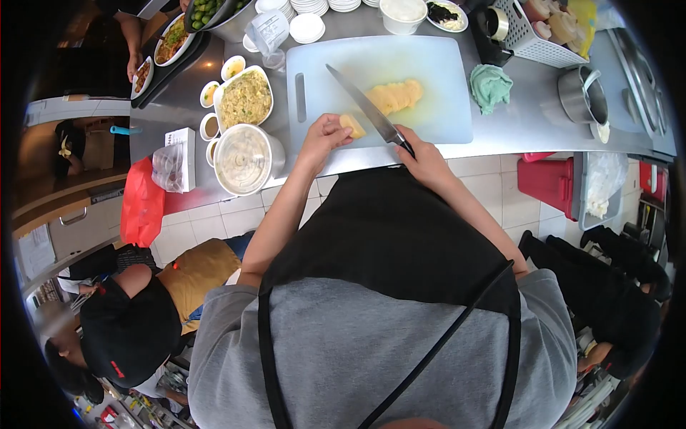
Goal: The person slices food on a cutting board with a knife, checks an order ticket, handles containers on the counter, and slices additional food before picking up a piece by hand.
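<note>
Soft-looking, pale-yellow chunk was pinched by fingertips of left hand over near side of bluish-white plastic board; judged light, moist, easily crushed, best held at sides. Long, black-handled steel knife, presumably stiff, was gripped by curled right hand. Ridged yellow slab lay alongside blade.

Food on cutting board; rice left, cloth right, tub behind.
</note>
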`<state>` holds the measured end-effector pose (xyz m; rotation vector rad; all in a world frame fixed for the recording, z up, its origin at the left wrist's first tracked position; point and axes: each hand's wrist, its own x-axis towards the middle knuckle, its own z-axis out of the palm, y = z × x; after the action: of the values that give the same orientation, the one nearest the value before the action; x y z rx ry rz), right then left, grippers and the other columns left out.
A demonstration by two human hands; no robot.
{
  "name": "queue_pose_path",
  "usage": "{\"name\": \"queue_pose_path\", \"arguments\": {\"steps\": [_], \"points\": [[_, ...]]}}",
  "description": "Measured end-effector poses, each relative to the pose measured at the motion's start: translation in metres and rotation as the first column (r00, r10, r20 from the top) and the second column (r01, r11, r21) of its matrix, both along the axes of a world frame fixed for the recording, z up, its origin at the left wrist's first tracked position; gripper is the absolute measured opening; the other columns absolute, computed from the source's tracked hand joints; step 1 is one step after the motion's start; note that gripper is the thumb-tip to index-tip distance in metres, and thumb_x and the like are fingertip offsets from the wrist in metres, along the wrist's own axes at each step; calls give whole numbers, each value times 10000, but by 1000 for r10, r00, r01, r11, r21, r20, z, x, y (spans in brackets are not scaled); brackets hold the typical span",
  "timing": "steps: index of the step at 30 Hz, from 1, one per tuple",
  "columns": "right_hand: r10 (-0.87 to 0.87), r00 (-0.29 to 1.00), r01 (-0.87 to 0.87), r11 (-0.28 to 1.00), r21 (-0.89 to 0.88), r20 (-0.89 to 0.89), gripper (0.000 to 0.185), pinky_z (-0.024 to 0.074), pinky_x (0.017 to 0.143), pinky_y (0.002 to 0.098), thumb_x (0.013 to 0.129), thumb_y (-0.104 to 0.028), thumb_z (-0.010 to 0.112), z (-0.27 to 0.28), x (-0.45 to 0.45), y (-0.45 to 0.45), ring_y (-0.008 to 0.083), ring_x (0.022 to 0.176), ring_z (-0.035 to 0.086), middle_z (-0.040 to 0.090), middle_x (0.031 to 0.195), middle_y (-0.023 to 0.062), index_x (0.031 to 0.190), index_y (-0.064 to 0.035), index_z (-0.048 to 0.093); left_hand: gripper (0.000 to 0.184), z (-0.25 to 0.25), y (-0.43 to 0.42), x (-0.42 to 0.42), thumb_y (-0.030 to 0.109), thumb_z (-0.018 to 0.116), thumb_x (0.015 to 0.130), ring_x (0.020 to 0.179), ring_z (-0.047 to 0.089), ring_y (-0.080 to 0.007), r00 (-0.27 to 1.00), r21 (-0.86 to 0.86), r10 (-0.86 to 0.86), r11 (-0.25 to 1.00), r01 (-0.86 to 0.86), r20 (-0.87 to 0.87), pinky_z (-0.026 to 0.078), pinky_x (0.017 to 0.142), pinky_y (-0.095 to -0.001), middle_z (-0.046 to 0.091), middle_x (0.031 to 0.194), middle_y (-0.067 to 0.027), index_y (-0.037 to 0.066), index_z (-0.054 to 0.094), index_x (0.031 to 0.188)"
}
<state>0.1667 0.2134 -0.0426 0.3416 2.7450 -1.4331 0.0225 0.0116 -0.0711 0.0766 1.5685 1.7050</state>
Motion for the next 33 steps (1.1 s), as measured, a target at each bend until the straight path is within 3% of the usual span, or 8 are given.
{"name": "queue_pose_path", "arguments": {"steps": [8,11,14,16,17,19,23,33], "points": [[121,974,-114,992,-48,190,437,484,657,431,906,-174,496,-4,-4,1,381,674,613,604,753,238,1323,-100,387,217,-4,1,1,80,639,865,909,613,-172,998,-10,70,997,-70,-2,512,798,-299,632,966,-87,24,520,1037],[179,982,-183,981,58,65,440,478,678,466,900,-157,491,-11,-1,1,411,715,614,609,757,263,1324,-105,390,244,-8,4,-1,90,663,848,883,608,-163,991,-94,7,995,-20,-132,503,763,-280,628,961,-85,10,535,1041],[176,965,-192,979,70,193,449,471,708,488,898,-149,489,4,-3,-2,436,774,605,612,800,285,1334,-112,387,327,-8,7,2,82,688,813,877,601,-160,916,-298,-69,953,-57,-396,489,735,-266,635,956,-79,2,542,1095],[164,962,-187,979,88,216,452,470,710,491,897,-147,493,7,-2,-2,437,778,601,610,800,287,1335,-116,389,327,5,8,8,53,695,773,877,602,-189,647,-378,-98,872,-310,-756,490,737,-290,649,951,-68,13,594,1082],[153,960,-183,977,111,235,454,469,712,494,895,-146,496,6,-2,-2,439,782,598,608,799,289,1336,-120,390,327,3,5,5,53,695,773,877,602,-189,651,-384,-103,871,-306,-752,490,737,-290,649,951,-68,13,594,1082],[170,962,-193,977,91,215,450,468,707,497,897,-149,500,-5,2,-1,440,774,596,610,796,285,1333,-122,393,230,0,-4,-1,28,690,745,873,596,-233,201,-298,-257,930,-215,-945,491,739,-320,656,946,-67,25,661,973],[173,976,-190,974,127,130,434,470,676,507,901,-146,501,-15,11,-5,427,736,599,617,773,260,1322,-128,399,128,-2,-2,1,12,681,745,862,594,-257,245,-303,-272,948,-100,-931,488,741,-339,658,933,-77,18,687,872],[104,977,-153,952,265,189,403,493,600,478,906,-161,512,-5,26,-4,390,653,613,633,749,210,1298,-132,418,128,-12,15,9,6,695,726,784,594,-240,219,-280,-235,939,-202,-947,487,680,-327,661,887,-72,27,696,853]]}}
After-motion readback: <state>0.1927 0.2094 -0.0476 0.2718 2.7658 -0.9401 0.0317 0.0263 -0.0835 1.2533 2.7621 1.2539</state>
